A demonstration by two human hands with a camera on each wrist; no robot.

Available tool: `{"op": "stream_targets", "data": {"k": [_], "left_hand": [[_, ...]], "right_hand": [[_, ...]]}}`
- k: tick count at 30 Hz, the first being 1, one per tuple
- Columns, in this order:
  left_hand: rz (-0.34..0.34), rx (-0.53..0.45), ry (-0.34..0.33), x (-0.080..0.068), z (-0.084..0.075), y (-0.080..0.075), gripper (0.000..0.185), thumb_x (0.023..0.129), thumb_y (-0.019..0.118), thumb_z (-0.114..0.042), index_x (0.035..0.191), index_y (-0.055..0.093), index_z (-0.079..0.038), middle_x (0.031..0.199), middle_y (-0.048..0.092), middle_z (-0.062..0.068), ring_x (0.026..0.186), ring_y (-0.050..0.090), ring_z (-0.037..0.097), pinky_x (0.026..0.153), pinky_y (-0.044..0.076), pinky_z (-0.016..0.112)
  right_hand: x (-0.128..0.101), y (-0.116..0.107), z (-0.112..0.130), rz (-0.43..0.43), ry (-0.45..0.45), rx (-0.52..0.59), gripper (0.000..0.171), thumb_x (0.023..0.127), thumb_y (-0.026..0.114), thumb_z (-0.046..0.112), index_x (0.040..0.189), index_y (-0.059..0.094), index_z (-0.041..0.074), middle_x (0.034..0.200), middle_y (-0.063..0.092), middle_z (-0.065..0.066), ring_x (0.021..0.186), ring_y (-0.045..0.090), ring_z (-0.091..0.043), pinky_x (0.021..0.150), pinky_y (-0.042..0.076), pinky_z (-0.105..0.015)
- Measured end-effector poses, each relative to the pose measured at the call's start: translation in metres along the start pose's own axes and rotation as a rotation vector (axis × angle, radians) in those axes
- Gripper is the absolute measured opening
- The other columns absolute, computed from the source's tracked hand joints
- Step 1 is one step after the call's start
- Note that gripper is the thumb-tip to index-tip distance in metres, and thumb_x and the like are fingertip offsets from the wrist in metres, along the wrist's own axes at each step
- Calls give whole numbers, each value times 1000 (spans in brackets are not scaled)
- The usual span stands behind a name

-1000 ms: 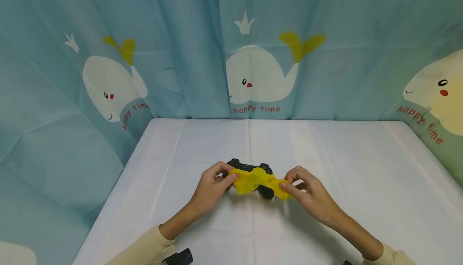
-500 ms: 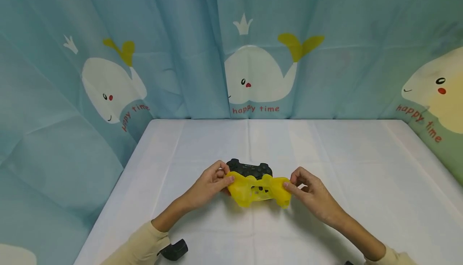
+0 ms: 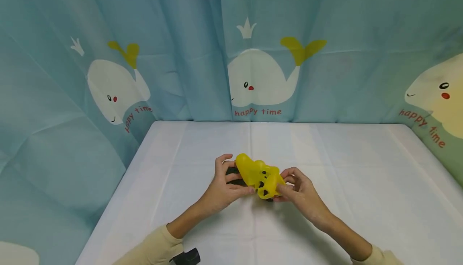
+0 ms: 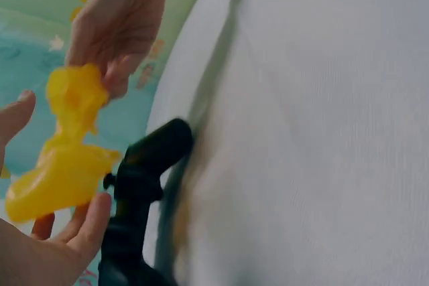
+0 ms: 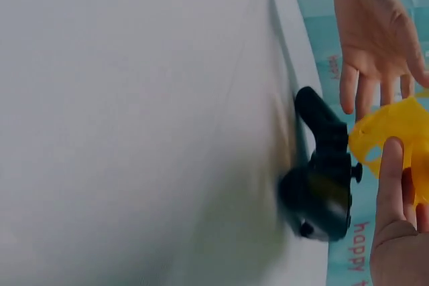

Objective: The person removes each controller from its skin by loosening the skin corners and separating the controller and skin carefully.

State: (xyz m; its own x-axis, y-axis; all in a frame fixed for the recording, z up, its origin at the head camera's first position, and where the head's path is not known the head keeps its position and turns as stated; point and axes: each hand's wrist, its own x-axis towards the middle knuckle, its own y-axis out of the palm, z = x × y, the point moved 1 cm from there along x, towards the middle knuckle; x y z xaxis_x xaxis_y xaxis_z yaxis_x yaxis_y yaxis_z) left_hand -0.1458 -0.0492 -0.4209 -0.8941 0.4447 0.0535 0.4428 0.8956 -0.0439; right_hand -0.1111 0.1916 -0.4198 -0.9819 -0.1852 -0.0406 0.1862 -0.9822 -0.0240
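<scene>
A yellow, soft, translucent game controller cover (image 3: 250,171) hangs twisted over the middle of the table in the head view. My right hand (image 3: 302,194) pinches its right end between thumb and fingers. My left hand (image 3: 223,186) is spread at the cover's left end, its thumb and fingers apart around it. In the right wrist view the left hand's fingers look nearly straight. Beneath the cover, the black game controller (image 3: 232,175) lies on the table, mostly hidden in the head view. Its grips and thumbsticks appear side-on in the left wrist view, where the controller (image 4: 137,185) stands beside the cover.
The white cloth-covered table (image 3: 343,156) extends around both hands. A light blue curtain (image 3: 195,56) with whale prints stands along its back and sides. A black wrist device (image 3: 186,257) shows at the left sleeve.
The cover was stretched level between both hands; now it is twisted, its left end higher. My left hand has let go and spread its fingers, while the right hand still holds its end.
</scene>
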Motion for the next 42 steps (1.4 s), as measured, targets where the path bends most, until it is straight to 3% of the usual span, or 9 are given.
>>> {"op": "stream_targets", "data": {"k": [3, 7, 13, 22, 26, 33, 38, 40, 42], "left_hand": [[-7, 100, 45, -3, -1, 8, 94, 85, 86, -17, 148, 16, -20, 147, 32, 12, 113, 62, 27, 89, 55, 37], [-7, 239, 115, -7, 0, 17, 54, 85, 86, -25, 124, 49, -17, 147, 27, 6, 122, 52, 24, 90, 54, 38], [-38, 287, 186, -7, 1, 19, 12, 92, 79, -18, 92, 67, -18, 149, 31, 6, 126, 48, 26, 89, 54, 38], [-63, 324, 179, -7, 0, 4, 10, 93, 78, -17, 89, 68, -18, 148, 36, 3, 120, 53, 25, 87, 55, 36], [33, 249, 122, -8, 2, 1, 13, 90, 80, -13, 90, 67, -14, 146, 37, 6, 119, 54, 26, 88, 55, 34], [77, 42, 92, -8, 4, -4, 58, 97, 69, -5, 141, 31, -10, 134, 41, 17, 113, 60, 30, 92, 53, 34], [136, 481, 308, -21, 7, -9, 58, 81, 70, 14, 129, 43, -5, 110, 56, 4, 105, 54, 21, 100, 43, 41], [240, 762, 379, -31, 8, -12, 51, 75, 73, 9, 119, 55, -11, 110, 55, -2, 107, 51, 19, 100, 40, 45], [374, 950, 418, -39, 9, -14, 44, 75, 79, -3, 112, 62, -20, 118, 53, -6, 114, 48, 16, 102, 39, 46]], "right_hand": [[1, 5, 2, -7, 7, 51, 35, 98, 67, 6, 116, 39, -5, 111, 56, -23, 96, 70, -33, 81, 58, -41], [0, 11, 4, -24, -1, 59, 34, 98, 67, 4, 113, 38, -5, 116, 57, -24, 96, 71, -31, 81, 58, -40], [-3, 12, 4, -40, 23, 30, 34, 96, 70, 5, 111, 41, -5, 112, 59, -22, 92, 72, -31, 79, 58, -39], [-8, -3, 3, 56, 40, -25, 35, 96, 73, 13, 113, 50, -8, 100, 60, -19, 86, 70, -32, 80, 58, -38], [-15, -8, 0, 112, 23, -103, 31, 94, 73, 11, 110, 53, -7, 95, 63, -19, 80, 68, -30, 75, 59, -35], [-21, -13, 3, 63, -319, -420, 23, 85, 76, -3, 97, 67, 15, 93, 64, -2, 80, 58, -15, 67, 53, -27], [-28, -16, -2, 128, -808, -875, 33, 74, 76, -7, 92, 64, 18, 94, 59, 8, 80, 52, -11, 67, 46, -22], [-33, -15, -6, 209, -893, -1021, 26, 78, 81, 6, 92, 62, 19, 96, 57, 10, 82, 51, -8, 71, 47, -20], [-39, -15, -9, 312, -821, -1069, 20, 85, 81, 23, 91, 62, 22, 94, 56, 14, 80, 51, -4, 71, 48, -20]]}}
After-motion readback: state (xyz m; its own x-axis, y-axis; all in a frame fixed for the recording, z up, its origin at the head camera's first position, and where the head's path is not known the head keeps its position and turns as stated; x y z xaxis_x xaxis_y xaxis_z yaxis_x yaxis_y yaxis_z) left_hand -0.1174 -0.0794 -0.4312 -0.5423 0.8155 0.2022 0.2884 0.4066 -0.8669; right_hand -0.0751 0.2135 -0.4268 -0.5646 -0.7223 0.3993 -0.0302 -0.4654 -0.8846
